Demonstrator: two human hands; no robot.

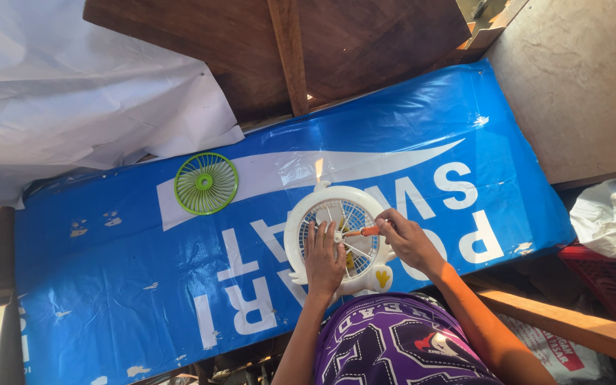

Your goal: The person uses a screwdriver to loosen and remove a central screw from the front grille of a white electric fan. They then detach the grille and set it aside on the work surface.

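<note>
One round white fan (336,239) (blue inside) lies flat.

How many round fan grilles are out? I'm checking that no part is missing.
2. A green grille lies loose on the blue sheet; a white one is on the fan under both hands. Others may be hidden.

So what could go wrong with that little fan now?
The screwdriver in the right hand might slip off and jab the left hand, which lies flat on the white fan right beside the tip. The fan sits near the blue sheet's front edge, so small loose parts might roll off.
</note>
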